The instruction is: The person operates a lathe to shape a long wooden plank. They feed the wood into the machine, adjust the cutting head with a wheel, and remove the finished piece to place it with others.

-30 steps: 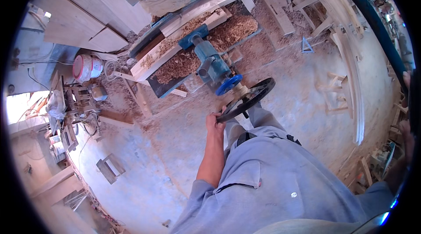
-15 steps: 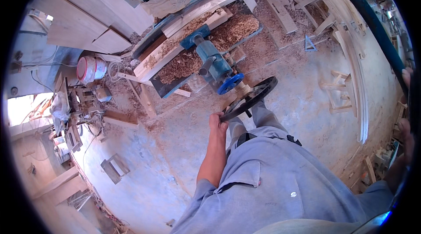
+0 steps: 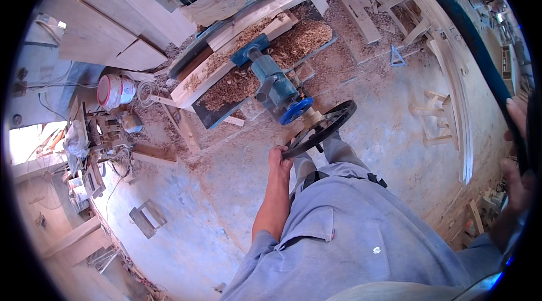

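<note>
My left hand (image 3: 278,158) is closed around the near rim of a black spoked handwheel (image 3: 330,126), which has a small handle. The wheel sits on the near end of a teal machine with a smaller blue handwheel (image 3: 296,110) on its teal housing (image 3: 274,78). At the right edge, my right hand (image 3: 515,157) has its fingers curled about a long dark teal bar (image 3: 474,33). The dark rim of the picture hides part of that hand. Beyond the housing lies a light timber beam (image 3: 206,81), with wood shavings (image 3: 307,36) around it.
Long curved boards (image 3: 449,86) stretch along the far and right sides. A blue triangular frame (image 3: 397,56) and a small wooden frame (image 3: 435,120) are at the right. To the left stand a red and white bucket (image 3: 116,91), coiled cord (image 3: 148,91) and leaning panels (image 3: 99,27).
The dark teal bar has shifted a little left, and more of my right hand's fingers show beside it. My left hand stays on the black wheel's rim.
</note>
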